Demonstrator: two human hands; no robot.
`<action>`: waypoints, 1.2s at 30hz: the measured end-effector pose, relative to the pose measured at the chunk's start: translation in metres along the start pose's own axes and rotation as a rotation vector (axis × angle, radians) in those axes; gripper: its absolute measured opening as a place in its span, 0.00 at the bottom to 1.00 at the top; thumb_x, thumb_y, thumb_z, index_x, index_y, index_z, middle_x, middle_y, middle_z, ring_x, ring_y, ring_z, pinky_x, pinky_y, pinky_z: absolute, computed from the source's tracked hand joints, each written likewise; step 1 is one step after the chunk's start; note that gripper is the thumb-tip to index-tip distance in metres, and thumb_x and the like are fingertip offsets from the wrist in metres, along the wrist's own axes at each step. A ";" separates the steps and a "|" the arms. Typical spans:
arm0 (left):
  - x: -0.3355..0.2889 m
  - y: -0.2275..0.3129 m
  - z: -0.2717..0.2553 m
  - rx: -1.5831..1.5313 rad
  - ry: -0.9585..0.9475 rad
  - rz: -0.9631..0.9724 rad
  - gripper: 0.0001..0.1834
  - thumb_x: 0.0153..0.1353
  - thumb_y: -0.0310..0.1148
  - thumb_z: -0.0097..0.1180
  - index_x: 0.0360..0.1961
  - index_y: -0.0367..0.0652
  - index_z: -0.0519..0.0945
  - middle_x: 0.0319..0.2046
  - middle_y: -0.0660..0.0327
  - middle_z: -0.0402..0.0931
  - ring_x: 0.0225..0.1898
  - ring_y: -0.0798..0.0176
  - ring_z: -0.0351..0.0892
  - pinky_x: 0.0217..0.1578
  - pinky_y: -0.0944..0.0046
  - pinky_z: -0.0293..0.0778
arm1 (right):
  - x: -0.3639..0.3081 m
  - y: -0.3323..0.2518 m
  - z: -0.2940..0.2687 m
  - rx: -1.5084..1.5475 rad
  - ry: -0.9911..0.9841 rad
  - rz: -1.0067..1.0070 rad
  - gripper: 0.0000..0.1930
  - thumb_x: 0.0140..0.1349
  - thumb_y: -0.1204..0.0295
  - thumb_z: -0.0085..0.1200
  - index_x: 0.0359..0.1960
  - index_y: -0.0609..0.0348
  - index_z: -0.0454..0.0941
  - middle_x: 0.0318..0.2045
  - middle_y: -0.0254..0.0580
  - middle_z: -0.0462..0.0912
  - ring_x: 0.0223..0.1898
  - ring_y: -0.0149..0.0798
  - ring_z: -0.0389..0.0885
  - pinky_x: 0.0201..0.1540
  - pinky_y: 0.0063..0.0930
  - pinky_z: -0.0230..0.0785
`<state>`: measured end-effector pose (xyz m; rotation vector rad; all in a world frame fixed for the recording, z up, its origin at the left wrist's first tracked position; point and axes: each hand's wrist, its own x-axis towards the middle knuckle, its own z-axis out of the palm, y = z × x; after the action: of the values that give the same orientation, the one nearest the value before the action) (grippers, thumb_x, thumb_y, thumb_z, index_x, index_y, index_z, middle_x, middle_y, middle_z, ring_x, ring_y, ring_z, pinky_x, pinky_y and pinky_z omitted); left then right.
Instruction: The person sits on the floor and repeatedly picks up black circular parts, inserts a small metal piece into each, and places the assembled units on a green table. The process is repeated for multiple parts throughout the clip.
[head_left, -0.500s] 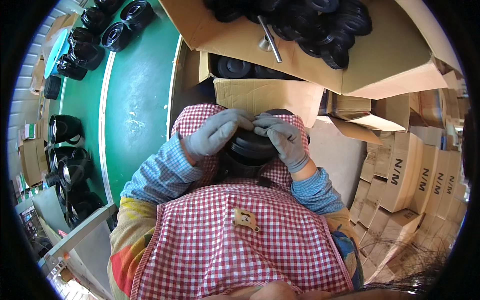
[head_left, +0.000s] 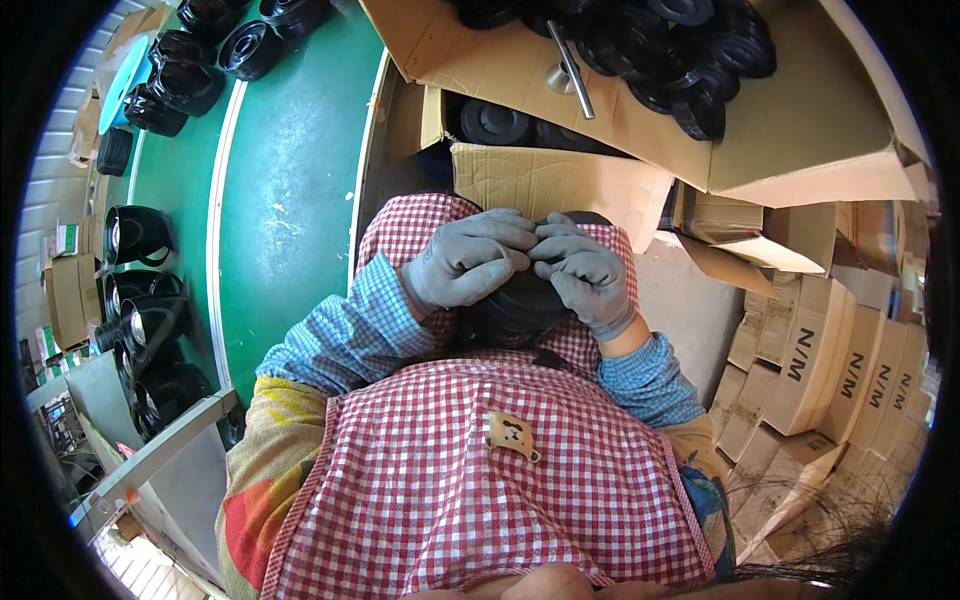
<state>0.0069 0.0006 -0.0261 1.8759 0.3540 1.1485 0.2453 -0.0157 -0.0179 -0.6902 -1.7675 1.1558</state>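
Observation:
Both my hands wear grey gloves and rest together on a round black part (head_left: 520, 310) held on my lap over a red checked apron (head_left: 480, 480). My left hand (head_left: 470, 262) covers the part's upper left side with curled fingers. My right hand (head_left: 585, 275) grips its upper right edge, fingertips touching the left hand's fingers. Most of the black part is hidden under the gloves.
An open cardboard box (head_left: 560, 180) with black round parts stands just beyond my knees, and a larger box (head_left: 800, 140) above holds several more plus a metal rod (head_left: 572, 65). A green conveyor belt (head_left: 290, 190) runs on the left, carrying black pots (head_left: 140, 235). Stacked cartons (head_left: 840, 370) fill the right.
My hands have stayed on the black part; the fingers of both have drawn slightly closer together at its top edge.

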 end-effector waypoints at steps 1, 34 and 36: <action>0.000 0.000 0.000 0.007 -0.002 0.003 0.15 0.70 0.31 0.47 0.39 0.30 0.84 0.49 0.44 0.81 0.55 0.41 0.78 0.60 0.43 0.69 | -0.001 0.001 0.000 -0.009 -0.004 -0.001 0.07 0.54 0.82 0.61 0.22 0.59 0.76 0.40 0.45 0.88 0.55 0.48 0.82 0.71 0.50 0.59; 0.000 0.011 0.001 0.139 -0.009 -0.025 0.12 0.65 0.31 0.57 0.40 0.32 0.84 0.49 0.46 0.81 0.55 0.42 0.78 0.61 0.41 0.68 | -0.021 0.001 -0.001 0.101 0.012 0.220 0.34 0.41 0.54 0.78 0.49 0.62 0.86 0.61 0.55 0.78 0.72 0.56 0.64 0.74 0.49 0.54; -0.001 0.010 0.001 0.113 -0.022 -0.019 0.11 0.64 0.31 0.57 0.39 0.32 0.84 0.49 0.45 0.81 0.55 0.41 0.78 0.62 0.40 0.67 | -0.022 0.000 -0.002 0.085 -0.005 0.225 0.33 0.42 0.55 0.78 0.49 0.62 0.86 0.62 0.54 0.78 0.72 0.56 0.63 0.74 0.50 0.54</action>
<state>0.0054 -0.0066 -0.0195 1.9779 0.4314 1.1140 0.2569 -0.0326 -0.0254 -0.8519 -1.6654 1.3753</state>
